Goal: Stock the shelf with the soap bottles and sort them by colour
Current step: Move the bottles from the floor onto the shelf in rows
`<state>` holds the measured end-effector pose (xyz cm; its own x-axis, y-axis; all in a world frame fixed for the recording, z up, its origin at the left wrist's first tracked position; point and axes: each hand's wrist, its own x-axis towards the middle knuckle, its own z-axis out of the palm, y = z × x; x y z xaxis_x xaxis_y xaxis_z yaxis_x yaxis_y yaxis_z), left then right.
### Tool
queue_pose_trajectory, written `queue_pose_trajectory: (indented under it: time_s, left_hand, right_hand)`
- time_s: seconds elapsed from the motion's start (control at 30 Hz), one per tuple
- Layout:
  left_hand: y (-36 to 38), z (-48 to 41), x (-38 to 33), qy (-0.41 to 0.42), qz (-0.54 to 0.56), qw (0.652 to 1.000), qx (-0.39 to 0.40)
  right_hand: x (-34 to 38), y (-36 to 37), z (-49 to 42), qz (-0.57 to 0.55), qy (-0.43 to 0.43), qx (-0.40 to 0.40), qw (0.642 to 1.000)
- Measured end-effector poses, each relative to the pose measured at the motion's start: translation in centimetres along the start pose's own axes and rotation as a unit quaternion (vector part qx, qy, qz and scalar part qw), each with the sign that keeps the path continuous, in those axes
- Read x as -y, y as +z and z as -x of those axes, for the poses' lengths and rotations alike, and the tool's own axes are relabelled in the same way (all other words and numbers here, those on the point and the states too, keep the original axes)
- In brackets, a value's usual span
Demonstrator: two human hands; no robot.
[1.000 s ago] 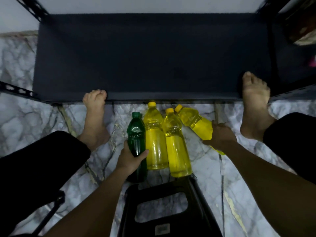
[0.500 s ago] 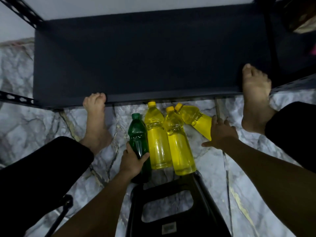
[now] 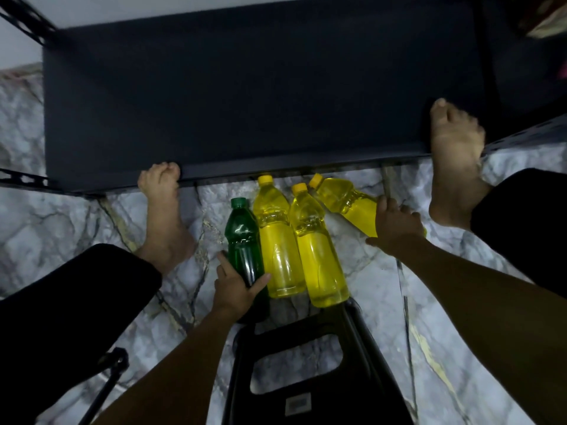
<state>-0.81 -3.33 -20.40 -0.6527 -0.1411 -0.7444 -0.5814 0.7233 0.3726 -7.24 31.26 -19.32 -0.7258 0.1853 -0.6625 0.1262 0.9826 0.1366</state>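
Four soap bottles stand on the marble floor in front of the dark shelf [image 3: 245,96]. My left hand [image 3: 234,286] grips the lower body of the green bottle [image 3: 242,237]. Beside it stand two upright yellow bottles [image 3: 277,243] [image 3: 316,250]. A third yellow bottle [image 3: 346,202] leans to the left, and my right hand [image 3: 395,225] grips its lower part, hiding its base. The shelf board holds no bottles.
My bare feet [image 3: 162,216] [image 3: 454,167] rest at the shelf's front edge, left and right of the bottles. A black plastic stool [image 3: 306,372] stands just behind the bottles. Perforated black shelf posts [image 3: 21,179] run at the left.
The view has shifted slightly. Both hands keep their hold; the right hand with the tilted yellow bottle has edged a little up and toward the shelf.
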Motion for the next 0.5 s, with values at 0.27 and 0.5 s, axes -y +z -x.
queue_pose_trajectory:
  time_s: [0.27,0.5]
  left_hand:
    - [-0.7,0.2,-0.6,-0.001,-0.009,1.0,0.028]
    - [-1.9,1.3,1.2,-0.041,-0.034,0.998,0.042]
  right_hand:
    - [0.6,2.3,2.2,-0.227,0.02,0.086,0.97]
    - [2.2,3.4,8.1,-0.384,0.113,0.161,0.902]
